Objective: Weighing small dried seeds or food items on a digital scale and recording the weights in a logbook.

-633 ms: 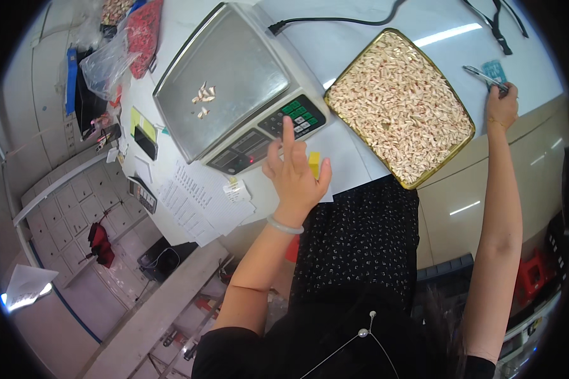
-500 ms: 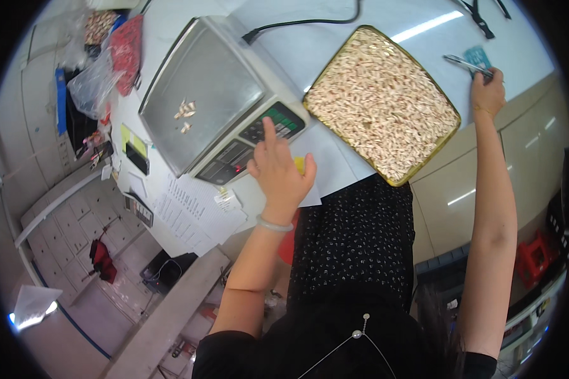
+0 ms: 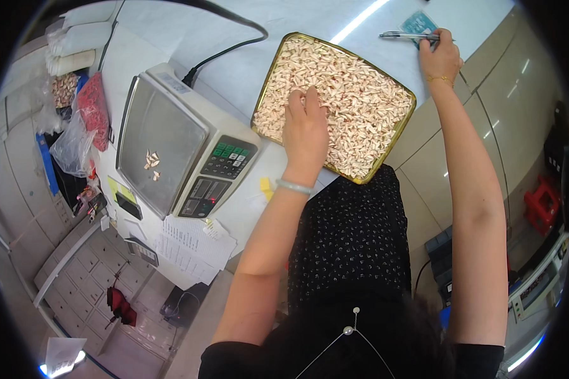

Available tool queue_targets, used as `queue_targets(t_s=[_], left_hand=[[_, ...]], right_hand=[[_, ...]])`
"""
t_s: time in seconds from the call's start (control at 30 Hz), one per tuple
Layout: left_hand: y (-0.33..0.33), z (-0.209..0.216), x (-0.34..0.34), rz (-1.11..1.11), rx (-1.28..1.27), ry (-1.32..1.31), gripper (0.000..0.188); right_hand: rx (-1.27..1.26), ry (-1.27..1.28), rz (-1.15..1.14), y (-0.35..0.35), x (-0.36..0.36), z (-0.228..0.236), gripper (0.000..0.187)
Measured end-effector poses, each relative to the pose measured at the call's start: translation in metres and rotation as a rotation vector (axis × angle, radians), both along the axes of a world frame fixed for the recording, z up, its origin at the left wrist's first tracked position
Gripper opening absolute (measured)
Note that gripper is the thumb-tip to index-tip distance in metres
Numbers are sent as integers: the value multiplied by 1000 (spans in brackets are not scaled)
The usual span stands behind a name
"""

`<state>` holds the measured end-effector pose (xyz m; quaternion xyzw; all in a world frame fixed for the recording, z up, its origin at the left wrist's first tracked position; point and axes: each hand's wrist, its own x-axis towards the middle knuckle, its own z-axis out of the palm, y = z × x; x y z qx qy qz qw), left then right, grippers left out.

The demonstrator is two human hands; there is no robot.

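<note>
A yellow-rimmed tray is filled with small pale pieces tinged reddish brown; their kind I cannot make out. My left hand reaches over the tray's left half, fingers bent and apart, fingertips touching the pieces. My right hand grips a pen beyond the tray's far right corner. Under the pen and fingers lies a teal card. Left of the tray stands a weighing scale, with several of the same pieces on its metal pan.
A black cable runs behind the scale. Printed sheets, a yellow sticky note and a phone-like dark object lie about the scale. Bags, one with red contents, sit at the far left. A red stool stands at right.
My left hand has moved from the scale's keypad rightward into the tray. My right hand still holds the pen by the teal card. The whole view has shifted.
</note>
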<state>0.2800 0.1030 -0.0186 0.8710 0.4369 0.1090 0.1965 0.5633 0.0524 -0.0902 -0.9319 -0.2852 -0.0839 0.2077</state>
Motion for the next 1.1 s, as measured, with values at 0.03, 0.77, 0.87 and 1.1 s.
queue_targets(t_s=[0.03,0.77,0.87,1.1], left_hand=[[3,-3,3,-10,-6,-2,35],[3,36,-3,616,-2037,-1352,39],[0,36,-7,327,-2201,-1523,43],[-7,53,-2,276,-2206,-1463,48]], right_hand=[[-6,-2,-10,-1,2,-3,27],[3,22,-10,-1,3,-1,27],[7,16,-6,0,2,-1,27],[-17,-4,-5,-4,6,-1,29]])
